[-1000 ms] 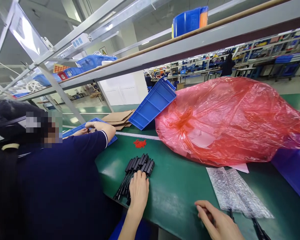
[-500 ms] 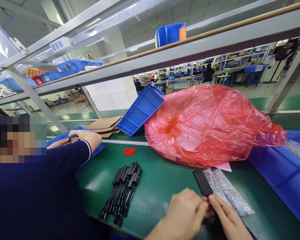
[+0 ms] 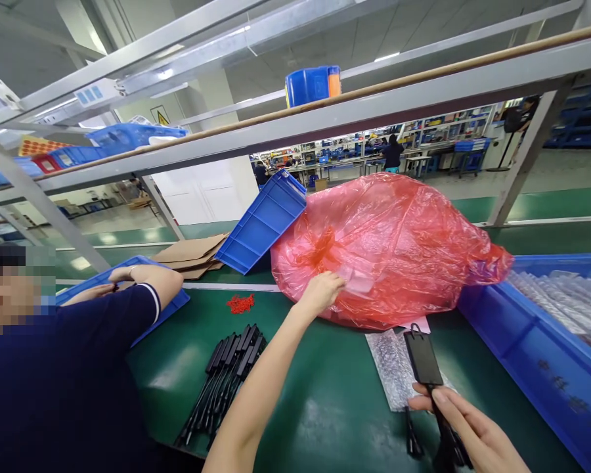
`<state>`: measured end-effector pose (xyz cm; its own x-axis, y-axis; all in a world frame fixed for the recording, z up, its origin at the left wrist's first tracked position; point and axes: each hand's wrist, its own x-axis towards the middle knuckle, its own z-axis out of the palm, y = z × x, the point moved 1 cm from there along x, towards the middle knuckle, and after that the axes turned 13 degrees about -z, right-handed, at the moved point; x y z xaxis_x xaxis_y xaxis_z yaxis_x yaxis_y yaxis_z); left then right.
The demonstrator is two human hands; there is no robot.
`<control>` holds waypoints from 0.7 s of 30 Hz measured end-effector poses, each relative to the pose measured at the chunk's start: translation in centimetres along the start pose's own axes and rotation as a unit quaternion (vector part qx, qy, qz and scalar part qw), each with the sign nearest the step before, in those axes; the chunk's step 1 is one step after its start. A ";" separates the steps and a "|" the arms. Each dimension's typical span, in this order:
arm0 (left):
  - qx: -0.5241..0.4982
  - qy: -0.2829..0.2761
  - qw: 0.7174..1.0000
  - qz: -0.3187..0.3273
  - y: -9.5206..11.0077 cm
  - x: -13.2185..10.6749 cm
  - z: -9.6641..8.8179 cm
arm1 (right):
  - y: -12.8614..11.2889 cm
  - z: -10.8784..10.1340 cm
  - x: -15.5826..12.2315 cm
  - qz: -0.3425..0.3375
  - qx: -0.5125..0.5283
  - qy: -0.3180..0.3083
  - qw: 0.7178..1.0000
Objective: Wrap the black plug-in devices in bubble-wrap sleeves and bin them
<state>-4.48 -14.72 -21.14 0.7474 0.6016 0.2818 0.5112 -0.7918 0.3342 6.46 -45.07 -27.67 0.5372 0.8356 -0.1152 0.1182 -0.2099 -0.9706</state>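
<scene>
My left hand (image 3: 324,290) reaches forward and rests against the big red plastic bag (image 3: 398,249), fingers curled on its film. My right hand (image 3: 473,430) is at the near edge, closed round the thin stem of a flat black plastic part (image 3: 422,357) held upright. Clear bubble bags (image 3: 391,368) lie on the green table under that part. A bundle of the same black parts (image 3: 226,378) lies to the left.
A co-worker in a dark blue shirt (image 3: 64,381) sits at the left, hands in a blue tray (image 3: 170,307). A tilted blue bin (image 3: 261,223) leans on the bag. A blue bin (image 3: 536,348) with clear bags stands at the right. Small red pieces (image 3: 240,303) and cardboard (image 3: 192,253) lie behind.
My left hand left the black part and stretched forward to the red bag. My right hand kept the part and raised it. The view turned right.
</scene>
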 end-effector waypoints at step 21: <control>0.061 -0.109 0.972 -0.198 3.3 -20.9 4.8 | -0.1 4.8 -1.6 -0.063 0.033 -0.187 0.980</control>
<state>-16.34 -30.44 -30.27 0.5472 0.8356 -0.0489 0.8139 -0.5176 0.2640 1.59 -44.00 -28.35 0.1760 0.9831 -0.0504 0.1027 -0.0693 -0.9923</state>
